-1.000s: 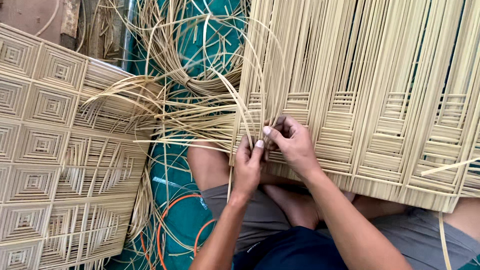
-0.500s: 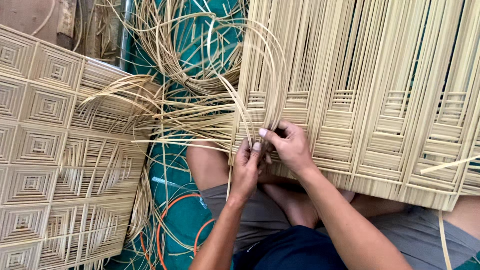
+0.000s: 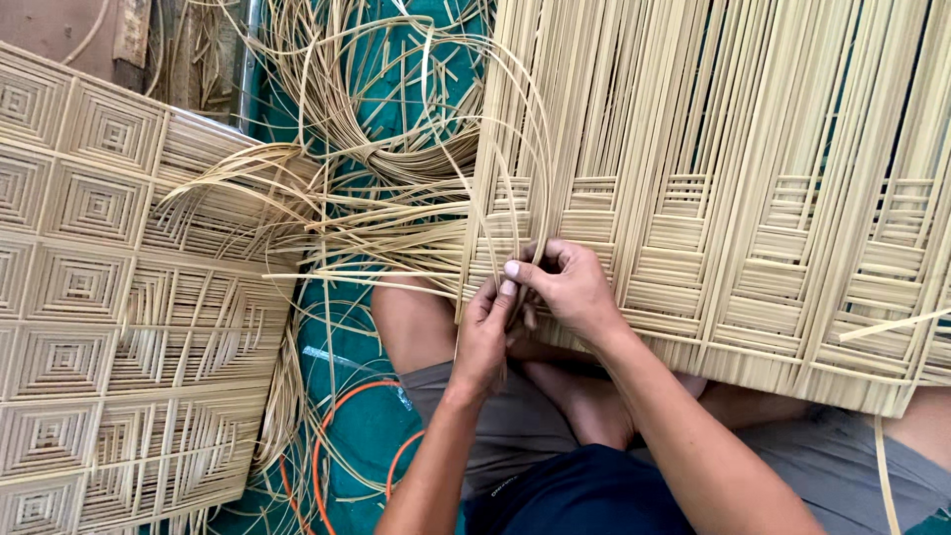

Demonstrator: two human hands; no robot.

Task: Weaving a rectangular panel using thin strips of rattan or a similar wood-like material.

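The woven cane panel (image 3: 733,198) is laid across the person's lap, its left edge met by both hands. A thin cane strip (image 3: 515,188), arched higher than half a second before, is pinched by the right hand (image 3: 570,287); the left hand (image 3: 485,332) is closed on the weave edge just below. Loose strips (image 3: 386,129) are tangled alongside on the teal mat (image 3: 357,416). A finished square-patterned panel (image 3: 109,297) is kept apart at left, a narrow gap being left between.

Left hand (image 3: 483,332) and right hand (image 3: 570,287) together, fingertips pinched, forearms converging.
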